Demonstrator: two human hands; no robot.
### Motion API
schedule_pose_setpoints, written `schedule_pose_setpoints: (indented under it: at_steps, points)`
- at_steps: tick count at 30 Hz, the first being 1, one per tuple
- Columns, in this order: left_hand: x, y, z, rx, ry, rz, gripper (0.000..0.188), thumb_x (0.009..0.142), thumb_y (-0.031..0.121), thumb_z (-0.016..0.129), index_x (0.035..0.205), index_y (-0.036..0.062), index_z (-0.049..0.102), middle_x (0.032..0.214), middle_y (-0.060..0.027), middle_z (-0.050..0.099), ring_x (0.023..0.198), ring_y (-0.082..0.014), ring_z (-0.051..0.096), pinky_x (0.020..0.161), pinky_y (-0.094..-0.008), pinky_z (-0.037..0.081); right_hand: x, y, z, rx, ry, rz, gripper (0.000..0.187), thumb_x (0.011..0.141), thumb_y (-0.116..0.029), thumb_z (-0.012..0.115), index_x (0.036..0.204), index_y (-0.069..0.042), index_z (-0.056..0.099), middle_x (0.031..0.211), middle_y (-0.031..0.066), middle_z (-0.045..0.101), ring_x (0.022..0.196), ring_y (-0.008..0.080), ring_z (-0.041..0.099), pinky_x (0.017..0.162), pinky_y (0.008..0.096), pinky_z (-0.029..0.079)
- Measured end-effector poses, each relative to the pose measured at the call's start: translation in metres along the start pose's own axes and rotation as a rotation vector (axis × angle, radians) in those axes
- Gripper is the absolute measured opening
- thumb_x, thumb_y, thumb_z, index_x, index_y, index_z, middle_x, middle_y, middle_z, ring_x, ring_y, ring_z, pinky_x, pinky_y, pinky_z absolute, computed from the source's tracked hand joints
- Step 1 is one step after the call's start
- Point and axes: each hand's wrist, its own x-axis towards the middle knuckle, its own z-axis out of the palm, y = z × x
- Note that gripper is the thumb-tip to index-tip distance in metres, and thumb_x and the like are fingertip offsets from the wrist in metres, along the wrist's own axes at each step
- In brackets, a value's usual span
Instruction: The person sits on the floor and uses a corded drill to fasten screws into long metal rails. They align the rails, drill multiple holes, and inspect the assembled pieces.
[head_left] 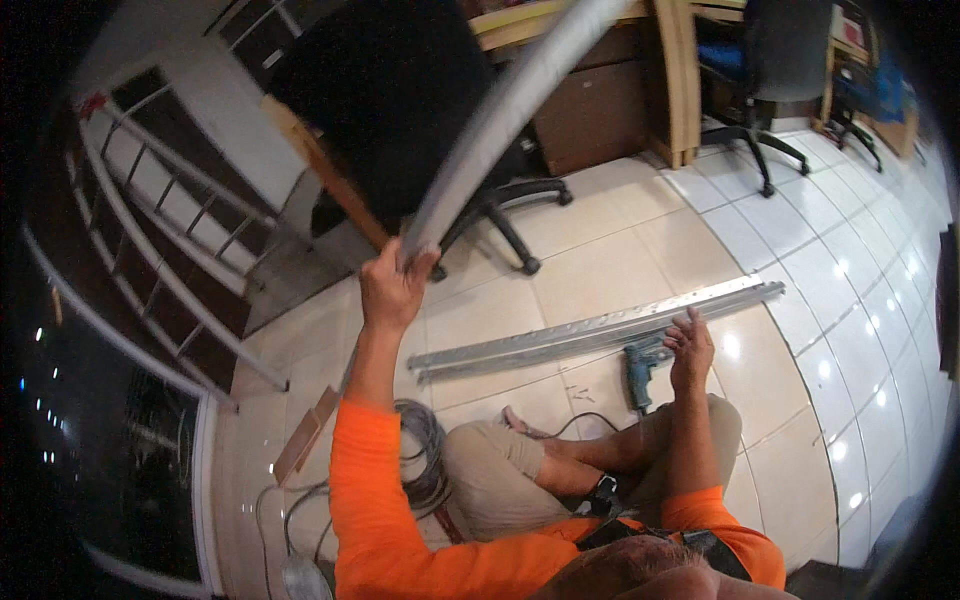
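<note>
My left hand [392, 285] is raised, its fingers wrapped round the lower end of a long grey metal profile [490, 130]. The profile slants up to the right and runs out at the top of the view. My right hand [690, 352], fingers apart and holding nothing, hovers over a teal power drill [638, 378] lying on the tiles. Several silver metal channels [590, 335], some with holes along them, lie side by side on the floor just beyond the drill. A few small screw-like bits [580, 393] are scattered near it.
Beside my left arm lie a coiled grey cable [425, 460] and a short brown board [305, 440]. A black swivel chair [390, 110] stands ahead, close to the raised profile. Ladders [165, 230] lean at the left; desks and another chair [765, 90] are at the far right.
</note>
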Motion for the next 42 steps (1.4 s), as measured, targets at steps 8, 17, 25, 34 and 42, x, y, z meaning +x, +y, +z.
schedule_pose_setpoints:
  at_steps: [8,17,25,34,42]
  points:
    - [-0.094,-0.014,0.061,0.197,-0.264,0.154,0.048,0.084,0.052,0.079,0.101,0.0069,0.073,0.075,-0.015,0.067,0.068,-0.0355,0.067,0.06,-0.045,0.052,-0.002,-0.065,-0.004,0.087,0.029,-0.192,0.057,0.106,-0.04,0.058,0.142,0.003,0.051,0.117,0.0184,0.068,0.094,0.0216,0.069,0.071,0.0298,0.058]
    - [-0.163,-0.023,0.092,0.15,-0.342,0.292,0.05,0.073,0.049,0.086,0.104,0.0118,0.076,0.081,-0.0093,0.066,0.073,-0.0313,0.068,0.064,-0.0418,0.055,0.001,-0.092,-0.018,0.271,0.191,-0.165,0.06,0.099,-0.049,0.065,0.135,-0.003,0.053,0.126,0.015,0.062,0.106,0.0272,0.064,0.094,0.0433,0.05]
    - [-0.176,-0.023,0.095,0.114,-0.375,0.243,0.051,0.069,0.039,0.091,0.108,0.0089,0.075,0.082,-0.0131,0.067,0.075,-0.0337,0.067,0.064,-0.0425,0.052,-0.004,-0.093,-0.028,0.449,0.013,-0.274,0.055,0.103,-0.046,0.06,0.132,0.001,0.053,0.12,0.0169,0.064,0.112,0.0291,0.065,0.097,0.0425,0.052]
    - [-0.2,-0.027,0.105,0.075,-0.331,0.26,0.057,0.07,0.052,0.087,0.109,0.0113,0.077,0.078,-0.0101,0.064,0.07,-0.0309,0.065,0.061,-0.0428,0.052,0.0,-0.085,-0.031,0.636,-0.036,-0.129,0.074,0.098,-0.054,0.063,0.138,0.005,0.045,0.122,0.018,0.061,0.119,0.0323,0.061,0.107,0.0457,0.052]
    - [-0.223,-0.029,0.106,0.042,-0.442,0.239,0.058,0.069,0.041,0.089,0.117,0.0117,0.074,0.083,-0.0116,0.068,0.077,-0.0313,0.069,0.065,-0.0417,0.055,0.005,-0.068,-0.038,0.614,0.095,-0.203,0.065,0.092,-0.058,0.069,0.117,0.001,0.056,0.107,0.0126,0.064,0.096,0.0251,0.064,0.092,0.0388,0.055]
